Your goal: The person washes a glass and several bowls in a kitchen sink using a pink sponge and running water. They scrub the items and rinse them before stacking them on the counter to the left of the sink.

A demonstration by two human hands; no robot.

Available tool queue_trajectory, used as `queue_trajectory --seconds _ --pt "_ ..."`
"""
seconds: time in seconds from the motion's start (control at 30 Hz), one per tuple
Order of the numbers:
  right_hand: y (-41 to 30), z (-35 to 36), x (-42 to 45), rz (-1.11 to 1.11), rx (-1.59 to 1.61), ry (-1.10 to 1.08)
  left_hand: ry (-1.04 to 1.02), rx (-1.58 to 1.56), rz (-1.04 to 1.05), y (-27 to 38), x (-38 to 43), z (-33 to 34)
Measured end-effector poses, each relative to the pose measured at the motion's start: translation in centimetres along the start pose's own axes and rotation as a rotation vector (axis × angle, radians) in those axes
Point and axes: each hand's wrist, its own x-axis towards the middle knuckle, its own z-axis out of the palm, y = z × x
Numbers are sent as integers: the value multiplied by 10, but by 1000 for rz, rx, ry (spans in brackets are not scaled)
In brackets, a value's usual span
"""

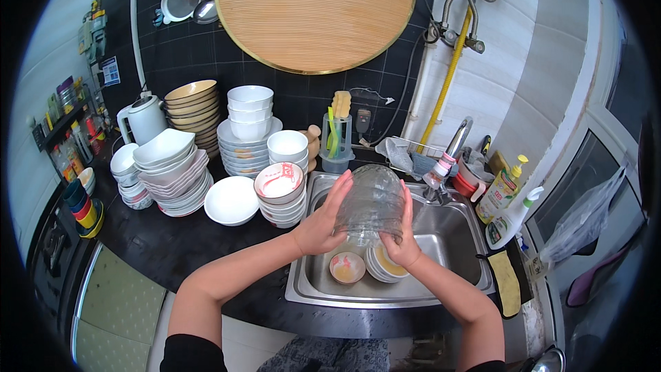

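Between my two hands is a stack of transparent glass bowls, tipped with the rims towards me, above the stainless steel sink. My left hand grips its left side, thumb near the lower rim. On the right side, my right hand holds it with fingers along the wall. Below, a small bowl with a red pattern sits in the sink, yellowish inside. Beside it is a stack of white bowls, partly hidden by my right hand. Water appears to run from the faucet.
Left of the sink, stacked white bowls, a wide white bowl and piled dishes crowd the black countertop. A utensil holder stands behind. On the right are a pump bottle, a spray bottle and a yellow cloth.
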Motion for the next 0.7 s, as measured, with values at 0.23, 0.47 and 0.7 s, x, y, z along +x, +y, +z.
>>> queue_trajectory --seconds 0.23,0.47,0.7 --pt "-15 25 -22 483 549 100 -38 -182 -391 -7 -23 8" --pt "-18 40 -41 1008 558 -75 -26 -646 -949 17 -56 -1" --pt "-91 75 -14 1156 728 -236 -5 -635 -1186 65 -84 -52"
